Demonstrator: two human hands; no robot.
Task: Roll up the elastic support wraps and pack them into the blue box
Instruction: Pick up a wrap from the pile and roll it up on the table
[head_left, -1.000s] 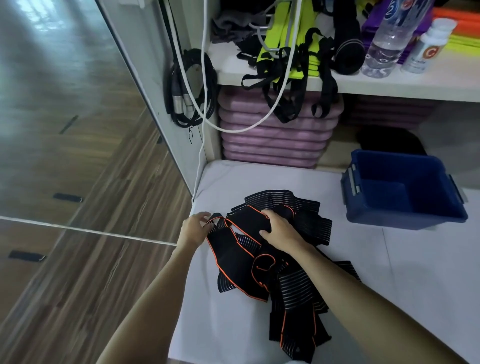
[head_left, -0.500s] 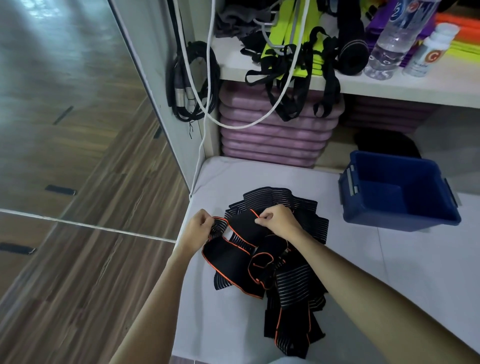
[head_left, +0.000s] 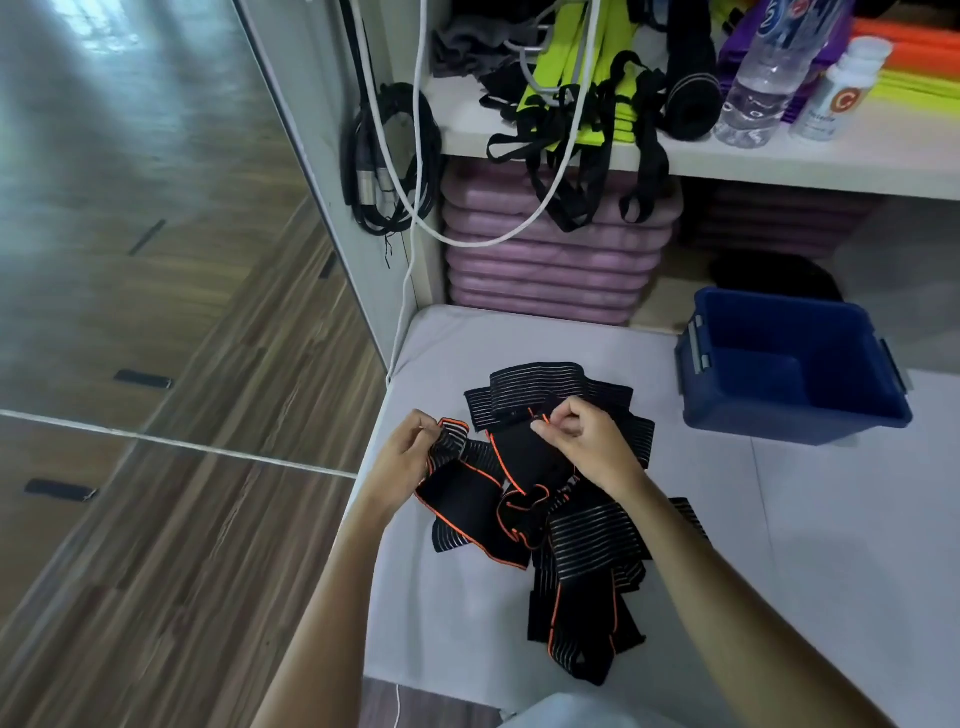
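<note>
On the pale desk (head_left: 805, 545), the left hand (head_left: 402, 457) and right hand (head_left: 587, 441) each pinch an edge of the tangled black wraps (head_left: 545, 499) with curled fingers, the open blue box (head_left: 789, 364) standing near their right.

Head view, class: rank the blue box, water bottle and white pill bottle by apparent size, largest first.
1. Blue box
2. Water bottle
3. White pill bottle
The bottles stand farther from the camera, so true sizes stay unsure.
</note>
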